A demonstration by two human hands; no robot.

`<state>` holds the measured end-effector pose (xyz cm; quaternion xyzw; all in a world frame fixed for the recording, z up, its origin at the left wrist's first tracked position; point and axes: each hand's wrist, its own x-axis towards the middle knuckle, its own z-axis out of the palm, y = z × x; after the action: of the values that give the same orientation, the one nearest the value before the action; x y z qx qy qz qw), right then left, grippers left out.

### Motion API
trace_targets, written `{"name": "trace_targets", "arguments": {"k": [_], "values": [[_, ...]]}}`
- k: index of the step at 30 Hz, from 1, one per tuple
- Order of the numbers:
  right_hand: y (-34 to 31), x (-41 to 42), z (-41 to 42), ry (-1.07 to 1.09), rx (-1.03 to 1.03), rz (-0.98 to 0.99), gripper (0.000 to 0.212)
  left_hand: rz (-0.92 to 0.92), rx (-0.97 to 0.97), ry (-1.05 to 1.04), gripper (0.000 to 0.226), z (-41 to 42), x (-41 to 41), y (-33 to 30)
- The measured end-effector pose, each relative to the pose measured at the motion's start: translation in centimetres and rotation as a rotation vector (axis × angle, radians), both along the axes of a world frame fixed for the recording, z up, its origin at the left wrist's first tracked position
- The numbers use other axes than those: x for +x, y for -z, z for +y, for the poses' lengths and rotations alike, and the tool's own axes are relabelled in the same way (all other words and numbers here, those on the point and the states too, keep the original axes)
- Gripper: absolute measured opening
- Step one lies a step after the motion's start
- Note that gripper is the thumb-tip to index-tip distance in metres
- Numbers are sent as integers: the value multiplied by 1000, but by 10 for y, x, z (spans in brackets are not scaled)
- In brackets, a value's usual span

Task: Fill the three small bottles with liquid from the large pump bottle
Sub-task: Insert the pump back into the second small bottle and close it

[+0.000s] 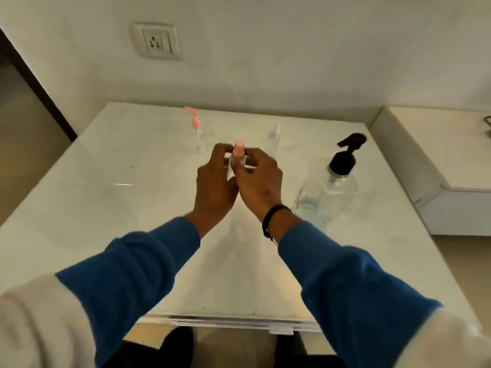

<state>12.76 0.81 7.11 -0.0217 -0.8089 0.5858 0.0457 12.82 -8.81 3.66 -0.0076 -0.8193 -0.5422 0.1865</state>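
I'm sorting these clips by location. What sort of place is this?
Probably a room in a home: a pale stone-look table against a plain wall with a wall socket, and a white cabinet beside it.

One camera sits on the person's head. It looks forward and down at the counter (111, 197), close above both arms.

Socket (156, 41): white plate, set in the pale wall (292, 49), upper left. Surface (93, 197): pale marble look, glossy, against the wall. Ledge (435, 144): white, raised, just right of the surface. Door frame (34, 83): dark, far left.
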Motion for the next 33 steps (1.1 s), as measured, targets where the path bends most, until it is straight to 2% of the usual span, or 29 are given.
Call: {"name": "trace_targets", "arguments": {"k": [5,9,12,15,18,20,23,27,31,33], "values": [[21,-64,-17,31,-15,15,26,-47,85,-38,39,-4,-62,17],[32,-97,-30,40,-9,-12,27,-70,-99,-128,30,-11,-94,29],[41,-115,-38,54,4,-26,26,-59,-70,-112,33,-15,-106,33],[45,-126,-43,64,4,-47,26,-109,-125,-115,32,-19,-117,37],[43,-130,-43,67,34,-47,26,-128,-19,-106,35,-16,-123,34],[42,-132,-43,65,55,-54,25,-126,-50,-118,28,-14,-128,35],[40,-133,-43,65,65,-58,25,-139,-58,-122,34,-15,-131,35],[38,-131,-45,63,57,-70,25,-139,-173,-127,32,-21,-134,40],[39,-125,-43,49,40,-114,41,-195,-4,-115,21,-19,-132,38],[40,-121,-40,62,34,-119,51,-212,31,-111,27,-19,-127,37]]}}
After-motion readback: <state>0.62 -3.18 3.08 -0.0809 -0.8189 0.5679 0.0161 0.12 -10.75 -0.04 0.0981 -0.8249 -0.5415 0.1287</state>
